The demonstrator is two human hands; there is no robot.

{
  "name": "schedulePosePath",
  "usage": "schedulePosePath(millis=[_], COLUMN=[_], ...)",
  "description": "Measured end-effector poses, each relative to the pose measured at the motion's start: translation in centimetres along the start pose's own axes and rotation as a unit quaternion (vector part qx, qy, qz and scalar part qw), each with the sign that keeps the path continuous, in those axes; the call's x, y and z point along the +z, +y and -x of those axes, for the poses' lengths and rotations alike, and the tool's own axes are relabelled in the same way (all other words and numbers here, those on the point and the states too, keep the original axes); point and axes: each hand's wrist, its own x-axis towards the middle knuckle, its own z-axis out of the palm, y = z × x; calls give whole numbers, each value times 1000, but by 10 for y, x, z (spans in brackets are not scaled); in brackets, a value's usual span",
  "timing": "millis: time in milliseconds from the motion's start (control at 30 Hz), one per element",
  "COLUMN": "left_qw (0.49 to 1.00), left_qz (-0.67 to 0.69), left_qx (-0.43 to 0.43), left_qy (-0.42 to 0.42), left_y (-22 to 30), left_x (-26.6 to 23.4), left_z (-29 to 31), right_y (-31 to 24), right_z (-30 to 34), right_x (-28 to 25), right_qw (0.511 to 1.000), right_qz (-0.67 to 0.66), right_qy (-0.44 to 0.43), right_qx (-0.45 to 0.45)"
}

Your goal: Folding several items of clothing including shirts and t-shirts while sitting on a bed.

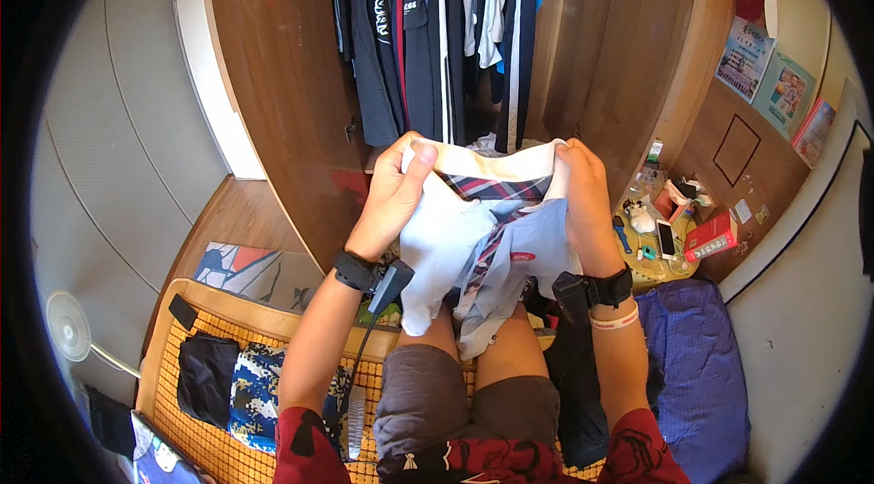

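Left fingers (398, 150) partly hidden behind shirt (441, 243); hanging clothes (419, 47) cropped above.

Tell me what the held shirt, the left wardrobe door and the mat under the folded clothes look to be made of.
Light-blue collared shirt: probably cotton or a cotton blend, matte; it drapes in soft creases.
Left wardrobe door: wood or wood-look laminate, glossy; brown grain and reflections show.
Tiled mat: perhaps bamboo, finish unclear; small tan blocks form a grid.

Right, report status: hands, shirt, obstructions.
Left hand and right hand gripping pale collar. Light-blue shirt hanging below. Black cable beside left forearm; nothing visibly blocking the shirt.
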Motion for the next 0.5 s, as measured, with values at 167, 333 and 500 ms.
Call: schedulePosePath(millis=[167,333,500], left_qw=[974,970,983], left_qz=[134,1,-72], left_qx=[-35,-110,-94], left_qy=[-177,-219,-137], left_y=[31,40,38], left_x=[-23,-35,-17], left_z=[10,18,18], right_y=[-8,1,1], right_z=[-1,4,10], right_x=[-16,-31,-21], right_qw=[975,931,976], right_qz=[-104,-247,-89], right_qy=[-89,-261,-199], right_qx=[178,60,-18])
